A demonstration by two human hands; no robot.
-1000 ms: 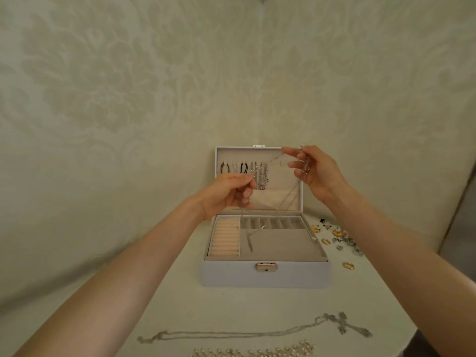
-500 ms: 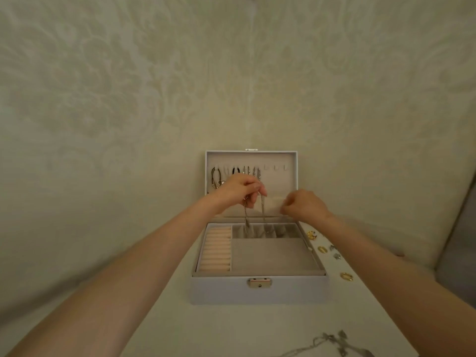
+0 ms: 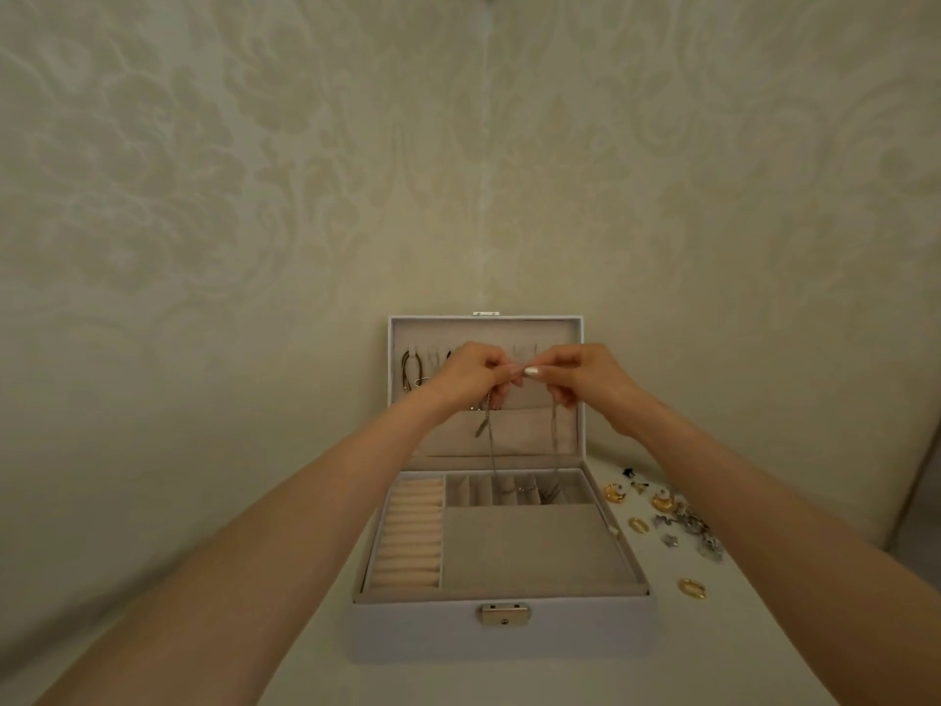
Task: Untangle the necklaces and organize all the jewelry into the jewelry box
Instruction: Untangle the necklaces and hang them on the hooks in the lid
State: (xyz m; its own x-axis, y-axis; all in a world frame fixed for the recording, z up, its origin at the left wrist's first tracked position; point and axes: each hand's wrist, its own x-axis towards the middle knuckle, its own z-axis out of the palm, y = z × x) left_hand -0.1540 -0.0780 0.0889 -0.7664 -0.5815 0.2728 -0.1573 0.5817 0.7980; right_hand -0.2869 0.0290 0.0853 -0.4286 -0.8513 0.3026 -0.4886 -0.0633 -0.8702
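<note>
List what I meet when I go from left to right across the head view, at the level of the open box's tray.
peach ring rolls → large flat compartment → gold oval piece on the table

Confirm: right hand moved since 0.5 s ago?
Yes: the right hand, pinching the necklace, rose against the jewelry box lid, from its pocket to the hook row.

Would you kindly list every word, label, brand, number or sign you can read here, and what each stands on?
There is no readable text anywhere in this view.
The jewelry box has no lettering on its front or lid, and its clasp shows no legible mark.
The wallpaper has a floral pattern only.
The necklace pinched by the left hand and right hand, and the earrings on the table, are too small to show any stamp.
</note>
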